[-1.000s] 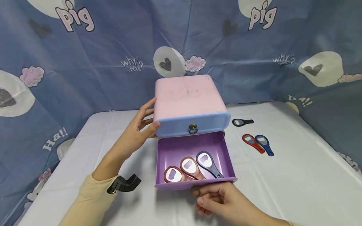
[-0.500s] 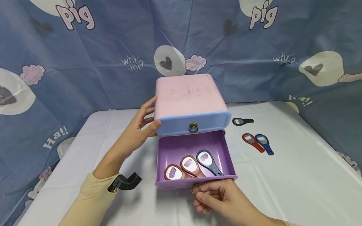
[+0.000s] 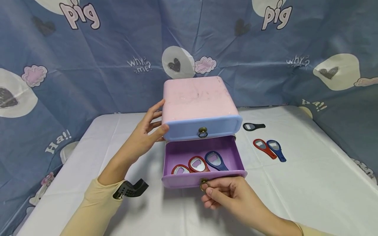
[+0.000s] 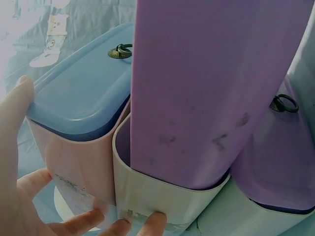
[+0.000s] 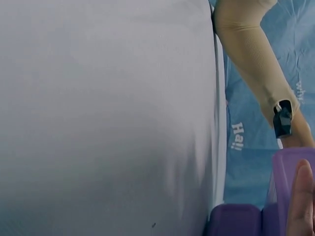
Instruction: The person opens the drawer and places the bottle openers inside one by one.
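Observation:
My left hand rests spread against the side of the pink-topped drawer unit, thumb at the corner of the blue upper drawer. In the left wrist view, its fingers lie along the pink and white housings. The purple drawer stands partly pulled out; two red bottle openers and a blue one lie inside, their lower ends hidden by its front. My right hand pinches its ring pull between thumb and forefinger.
On the white table, right of the unit, lie a black opener, a red one and a blue one. The left wrist view shows another purple drawer, closed in a green housing. A patterned cloth hangs behind.
The purple drawer has slid inward, with my right hand moving along at its ring. The drawer front now covers more of the openers. My left hand has stayed on the unit.

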### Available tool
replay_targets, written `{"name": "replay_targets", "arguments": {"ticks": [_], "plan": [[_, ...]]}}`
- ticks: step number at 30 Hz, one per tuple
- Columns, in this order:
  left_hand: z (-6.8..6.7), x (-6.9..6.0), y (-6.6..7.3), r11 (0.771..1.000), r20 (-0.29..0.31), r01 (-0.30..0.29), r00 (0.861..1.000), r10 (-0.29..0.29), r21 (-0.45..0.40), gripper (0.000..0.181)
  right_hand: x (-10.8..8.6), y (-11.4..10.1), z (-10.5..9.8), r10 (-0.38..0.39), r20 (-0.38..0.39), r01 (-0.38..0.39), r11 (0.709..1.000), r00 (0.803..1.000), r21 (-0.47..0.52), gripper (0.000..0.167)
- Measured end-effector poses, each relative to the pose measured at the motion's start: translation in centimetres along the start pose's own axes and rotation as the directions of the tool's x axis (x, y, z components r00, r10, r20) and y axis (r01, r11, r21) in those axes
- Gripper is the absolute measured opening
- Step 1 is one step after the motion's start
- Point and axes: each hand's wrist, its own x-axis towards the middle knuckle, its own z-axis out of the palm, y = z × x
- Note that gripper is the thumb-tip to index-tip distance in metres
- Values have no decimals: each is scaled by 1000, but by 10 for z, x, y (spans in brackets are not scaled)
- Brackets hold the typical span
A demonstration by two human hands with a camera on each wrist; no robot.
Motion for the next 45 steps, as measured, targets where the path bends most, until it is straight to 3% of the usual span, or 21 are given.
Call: {"name": "replay_targets", "arguments": {"ticks": [11, 32, 45], "plan": [[-2, -2, 2, 1000, -7, 12, 1000, -12, 1, 73, 18, -4, -10, 6, -40, -8, 998, 999, -57, 31], [0, 0, 2, 1000, 0, 15, 1000, -15, -6, 74, 64, -5, -29, 40, -134, -47, 998, 990, -49, 28], [0, 0, 2, 1000, -2, 16, 1000, -16, -6, 74, 80, -4, -38, 46, -152, -57, 996, 987, -64, 28]]}}
